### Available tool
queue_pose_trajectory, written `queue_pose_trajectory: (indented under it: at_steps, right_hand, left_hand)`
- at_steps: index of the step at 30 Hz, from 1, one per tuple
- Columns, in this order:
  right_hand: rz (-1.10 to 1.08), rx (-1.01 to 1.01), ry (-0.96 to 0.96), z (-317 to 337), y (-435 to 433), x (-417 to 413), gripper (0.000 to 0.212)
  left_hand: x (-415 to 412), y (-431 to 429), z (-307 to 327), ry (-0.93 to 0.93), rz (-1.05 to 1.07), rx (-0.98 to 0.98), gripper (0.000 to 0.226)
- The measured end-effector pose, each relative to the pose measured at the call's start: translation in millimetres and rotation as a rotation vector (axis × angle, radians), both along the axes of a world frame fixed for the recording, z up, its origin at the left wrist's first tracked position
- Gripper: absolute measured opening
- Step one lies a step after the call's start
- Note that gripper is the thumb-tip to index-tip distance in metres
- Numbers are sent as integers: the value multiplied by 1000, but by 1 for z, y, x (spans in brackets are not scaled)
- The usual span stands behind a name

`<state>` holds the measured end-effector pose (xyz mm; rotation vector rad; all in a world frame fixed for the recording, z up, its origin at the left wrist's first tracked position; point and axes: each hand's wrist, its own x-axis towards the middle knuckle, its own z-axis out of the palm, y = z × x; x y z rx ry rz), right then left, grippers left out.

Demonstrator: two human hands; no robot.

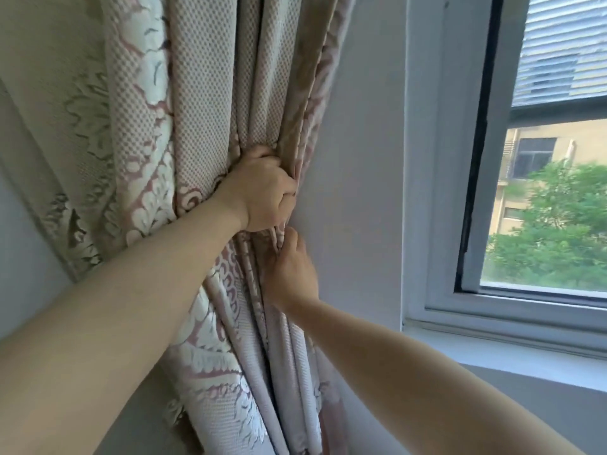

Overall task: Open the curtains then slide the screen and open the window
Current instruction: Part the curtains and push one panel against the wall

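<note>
A patterned pink-and-cream curtain (pixel 203 93) hangs bunched into folds against the wall at the left of the window. My left hand (pixel 262 192) squeezes the gathered folds at mid height. Just below it, my right hand (pixel 292 267) pinches the curtain's right edge, fingers tucked into the fabric. A thin lace curtain (pixel 65 110) hangs further left. The window (pixel 558 208) with its white frame (pixel 460 159) is uncovered at the right; trees and a building show through the glass. Whether a screen sits over the glass is unclear.
A bare white wall strip (pixel 361 159) separates the curtain from the window frame. A white sill (pixel 509 353) runs below the window at the right. A dark seal (pixel 476 159) lines the sash edge.
</note>
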<state>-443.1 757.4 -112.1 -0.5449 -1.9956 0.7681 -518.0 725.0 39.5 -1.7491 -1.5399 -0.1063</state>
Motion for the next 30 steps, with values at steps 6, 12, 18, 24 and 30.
queue_pose_trajectory:
  at_steps: [6, 12, 18, 24, 30]
  right_hand:
    - [72, -4, 5, -8, -31, -72, 40]
    - [134, 72, 15, -30, -60, -150, 48]
    - [230, 140, -23, -37, -86, -257, 48]
    - [323, 198, -125, -27, -118, -373, 52]
    - [403, 356, -290, -29, -158, -463, 52]
  left_hand:
    - [-66, -39, -1, 12, 114, -31, 29]
    - [-145, -81, -21, 32, 162, -12, 35]
    - [-257, -121, -32, 19, 247, 31, 31]
    - [-373, -160, -30, -61, 387, 80, 30]
    - [-465, -206, -42, -93, 553, 71, 40]
